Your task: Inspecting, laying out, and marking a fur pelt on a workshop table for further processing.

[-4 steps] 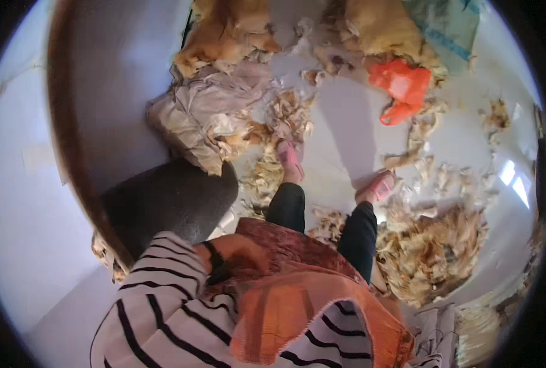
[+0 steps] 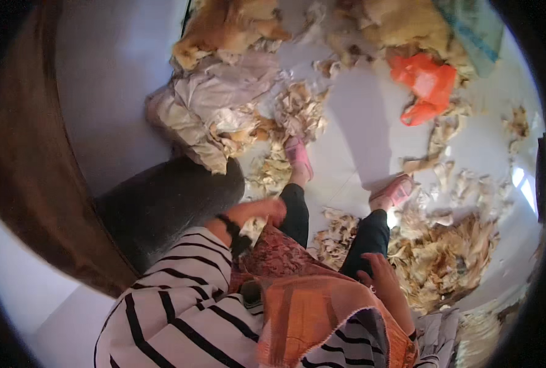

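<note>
Hands now out from under my striped sleeves, left hand (image 2: 262, 213) blurred at centre, grip unclear to me, right hand (image 2: 384, 283) spread flat on rumpled orange cloth (image 2: 309, 306) at lower centre.

The left hand (image 2: 263, 213) is smeared by motion blur so its fingers cannot be told apart, the right hand (image 2: 386, 288) is partly hidden behind the orange cloth (image 2: 313, 316), and the striped sleeves (image 2: 174, 306) run off the lower edge

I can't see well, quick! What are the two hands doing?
Left hand: blurred above the left knee; open or closed cannot be told.
Right hand: open, resting flat on the right leg, holding nothing.
</note>
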Available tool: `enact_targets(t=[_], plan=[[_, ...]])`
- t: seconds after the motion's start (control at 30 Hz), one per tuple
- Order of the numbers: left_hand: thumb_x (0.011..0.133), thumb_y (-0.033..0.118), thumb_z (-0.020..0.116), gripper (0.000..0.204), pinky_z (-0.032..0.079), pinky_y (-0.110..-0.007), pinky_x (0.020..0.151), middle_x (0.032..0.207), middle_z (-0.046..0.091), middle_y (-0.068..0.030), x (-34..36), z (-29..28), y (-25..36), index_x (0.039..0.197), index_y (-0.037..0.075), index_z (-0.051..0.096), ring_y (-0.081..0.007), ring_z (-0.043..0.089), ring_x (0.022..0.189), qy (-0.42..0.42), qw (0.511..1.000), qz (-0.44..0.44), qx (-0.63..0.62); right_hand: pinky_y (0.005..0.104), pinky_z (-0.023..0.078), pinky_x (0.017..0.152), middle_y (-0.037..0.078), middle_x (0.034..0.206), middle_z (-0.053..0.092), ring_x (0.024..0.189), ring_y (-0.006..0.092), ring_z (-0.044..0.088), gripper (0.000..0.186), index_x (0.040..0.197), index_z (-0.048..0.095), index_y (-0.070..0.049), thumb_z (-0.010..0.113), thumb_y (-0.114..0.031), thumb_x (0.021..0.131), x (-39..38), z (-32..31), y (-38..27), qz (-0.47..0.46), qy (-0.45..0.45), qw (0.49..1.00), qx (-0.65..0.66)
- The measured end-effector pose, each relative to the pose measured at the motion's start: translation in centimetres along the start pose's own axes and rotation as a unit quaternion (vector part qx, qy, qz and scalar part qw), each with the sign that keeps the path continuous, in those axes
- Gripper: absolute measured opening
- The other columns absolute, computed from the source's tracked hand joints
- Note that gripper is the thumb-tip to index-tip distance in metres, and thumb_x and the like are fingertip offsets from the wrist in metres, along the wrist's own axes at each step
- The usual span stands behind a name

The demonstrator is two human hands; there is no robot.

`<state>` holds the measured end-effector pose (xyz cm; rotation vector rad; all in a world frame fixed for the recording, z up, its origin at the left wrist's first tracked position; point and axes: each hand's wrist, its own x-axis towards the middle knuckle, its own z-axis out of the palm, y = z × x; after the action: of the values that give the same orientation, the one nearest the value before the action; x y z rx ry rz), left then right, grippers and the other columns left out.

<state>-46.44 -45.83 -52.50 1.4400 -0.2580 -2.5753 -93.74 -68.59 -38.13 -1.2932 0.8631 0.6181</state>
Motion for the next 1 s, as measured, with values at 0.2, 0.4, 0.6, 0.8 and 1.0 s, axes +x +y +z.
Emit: enact_targets(t=[0.2, 0.4, 0.6, 0.8, 1.0], plan=[[0.082, 0.028, 0.076, 0.052, 0.056, -0.04, 0.062, 0.103, 0.062, -0.0124, -2.3, -15.6, 7.6, 0.125, 0.01, 0.052, -0.0265, 0.065, 0.08, 0.55, 0.812, -0.086, 0.173, 0.0469, 0.041, 0.103, 0.018, 0.134, 0.051, 0.124, 0.0381, 0.05, 0.051, 0.139, 0.05, -0.015, 0.057, -0.034, 0.092, 13.1, 8.7, -7.3, -0.264, -0.127, 0.956, 0.014], [0.08, 0.032, 0.079, 0.08, 0.056, -0.039, 0.063, 0.118, 0.06, -0.0183, -11.1, -28.9, 2.4, 0.142, 0.004, 0.037, -0.0272, 0.067, 0.089, 0.688, 0.695, -0.175, 0.11, 0.0475, 0.02, 0.118, 0.018, 0.155, 0.028, 0.143, 0.0327, 0.026, 0.058, 0.146, 0.037, -0.006, 0.042, -0.037, 0.098, 26.4, 14.4, -4.6, -0.405, -0.001, 0.879, -0.251], [0.081, 0.034, 0.078, 0.105, 0.051, -0.044, 0.096, 0.148, 0.037, -0.0218, -13.1, -38.5, -2.5, 0.152, -0.003, 0.01, -0.0315, 0.041, 0.135, 0.717, 0.684, -0.133, 0.018, 0.0614, -0.001, 0.115, 0.031, 0.158, 0.007, 0.144, 0.0535, 0.001, 0.092, 0.153, 0.012, 0.003, 0.037, -0.057, 0.088, 39.0, 6.8, 16.7, 0.396, 0.199, 0.712, -0.545], [0.09, 0.044, 0.065, 0.077, 0.047, -0.049, 0.098, 0.151, 0.033, -0.0109, -14.2, -45.9, -7.7, 0.15, 0.013, 0.029, -0.0314, 0.041, 0.132, 0.69, 0.691, -0.198, -0.088, 0.0521, 0.001, 0.12, 0.025, 0.16, 0.003, 0.148, 0.0436, 0.002, 0.086, 0.154, 0.009, 0.002, 0.035, -0.053, 0.093, 37.9, 4.4, 3.4, 0.506, 0.007, 0.623, -0.596], [0.094, 0.017, 0.059, 0.048, 0.052, -0.04, 0.089, 0.132, 0.05, -0.0164, -22.0, -40.5, -6.0, 0.137, 0.002, 0.044, -0.0268, 0.055, 0.114, 0.713, 0.651, -0.054, -0.253, 0.0517, 0.002, 0.119, 0.022, 0.161, 0.005, 0.148, 0.042, 0.004, 0.083, 0.155, 0.012, -0.003, 0.035, -0.054, 0.094, 36.2, 4.2, 3.1, 0.528, -0.022, 0.598, -0.602]])
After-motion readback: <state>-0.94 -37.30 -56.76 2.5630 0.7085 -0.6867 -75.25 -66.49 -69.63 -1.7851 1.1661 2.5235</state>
